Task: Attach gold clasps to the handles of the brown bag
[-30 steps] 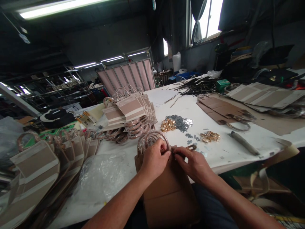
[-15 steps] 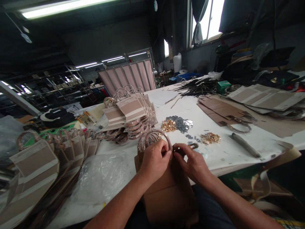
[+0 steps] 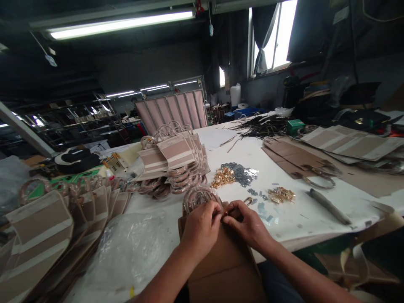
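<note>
A brown panel (image 3: 225,265) hangs over the front edge of the table, with plastic-wrapped round handles (image 3: 197,197) at its top. My left hand (image 3: 203,225) is closed at the panel's top edge, beside the handles. Fingertips of my right hand (image 3: 244,221) are pinched close to it, around a small metal piece (image 3: 225,213) that shows only in part. What my left fingers hold is hidden. Gold metal pieces (image 3: 223,176) and flat grey plates (image 3: 244,174) lie in heaps beyond my hands. Another gold heap (image 3: 282,195) is to the right.
Beige striped bag panels (image 3: 176,151) are stacked behind my hands, and more panels (image 3: 41,219) stand at the left. Clear plastic (image 3: 129,248) lies near the left forearm. At the right are a grey tool (image 3: 328,206), brown panels (image 3: 293,155) and black strips (image 3: 265,124).
The camera view has tilted up, so the scene sits lower. My right hand has moved closer to my left, and the handle beside my fingers has dropped back toward the others.
</note>
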`<action>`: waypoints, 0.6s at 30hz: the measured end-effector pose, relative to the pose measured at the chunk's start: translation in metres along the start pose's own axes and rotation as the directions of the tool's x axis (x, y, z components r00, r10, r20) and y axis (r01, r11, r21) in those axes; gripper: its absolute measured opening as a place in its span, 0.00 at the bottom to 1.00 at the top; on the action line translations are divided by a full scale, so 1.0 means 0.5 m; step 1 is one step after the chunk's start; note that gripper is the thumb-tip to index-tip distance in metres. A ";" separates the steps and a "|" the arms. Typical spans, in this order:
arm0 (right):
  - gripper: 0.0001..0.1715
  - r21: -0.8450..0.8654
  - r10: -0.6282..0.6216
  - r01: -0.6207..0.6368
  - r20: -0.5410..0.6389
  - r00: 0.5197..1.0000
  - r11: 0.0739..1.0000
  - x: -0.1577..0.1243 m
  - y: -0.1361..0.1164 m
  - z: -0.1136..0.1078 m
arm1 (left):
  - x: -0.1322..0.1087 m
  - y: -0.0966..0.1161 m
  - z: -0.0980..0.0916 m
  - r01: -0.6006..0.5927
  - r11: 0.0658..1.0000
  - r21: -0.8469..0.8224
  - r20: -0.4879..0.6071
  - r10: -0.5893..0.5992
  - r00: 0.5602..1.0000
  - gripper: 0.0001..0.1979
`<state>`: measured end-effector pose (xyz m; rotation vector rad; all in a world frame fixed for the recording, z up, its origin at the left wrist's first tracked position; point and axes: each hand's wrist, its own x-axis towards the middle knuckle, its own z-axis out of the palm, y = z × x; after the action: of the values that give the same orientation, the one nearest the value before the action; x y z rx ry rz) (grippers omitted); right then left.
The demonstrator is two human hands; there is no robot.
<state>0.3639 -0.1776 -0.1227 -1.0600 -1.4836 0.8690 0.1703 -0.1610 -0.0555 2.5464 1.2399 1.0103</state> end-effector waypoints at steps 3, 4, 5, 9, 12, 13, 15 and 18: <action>0.26 -0.059 0.060 -0.060 -0.004 0.998 0.996 0.018 0.019 -0.002 | -0.040 -0.023 -0.010 -0.095 0.989 0.109 -0.167 0.112 0.980 0.15; 0.30 -0.084 0.079 -0.079 -0.002 0.997 0.993 0.021 0.022 -0.008 | -0.060 -0.033 -0.011 -0.096 0.987 0.131 -0.237 0.125 0.964 0.17; 0.34 -0.107 0.091 -0.089 0.011 0.996 0.990 0.022 0.025 -0.017 | -0.084 -0.046 -0.010 -0.075 0.986 0.146 -0.300 0.117 0.947 0.18; 0.36 -0.183 0.059 -0.062 -0.019 0.998 0.981 0.030 0.020 -0.082 | -0.186 -0.112 0.021 0.199 0.972 0.121 -0.419 -0.132 0.898 0.27; 0.35 -0.185 0.037 -0.099 -0.314 0.949 0.978 0.068 0.029 -0.137 | -0.233 -0.150 0.053 0.395 0.919 -0.006 -0.398 -0.364 0.842 0.32; 0.35 -0.183 0.049 -0.128 -0.384 0.922 0.975 0.090 0.040 -0.150 | -0.239 -0.155 0.061 0.432 0.900 -0.054 -0.390 -0.417 0.821 0.33; 0.33 -0.265 0.086 -0.200 -0.385 0.919 0.943 0.142 0.078 -0.163 | -0.240 -0.153 0.071 0.472 0.874 -0.116 -0.410 -0.475 0.778 0.33; 0.21 -0.488 0.136 -0.249 -0.255 0.957 0.836 0.226 0.158 -0.150 | -0.235 -0.126 0.079 0.443 0.890 -0.106 -0.548 -0.424 0.721 0.29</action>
<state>0.4463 -0.0459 -0.1450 -1.6744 -1.4776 0.4708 0.1024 -0.2005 -0.1704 1.8477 1.8896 1.6720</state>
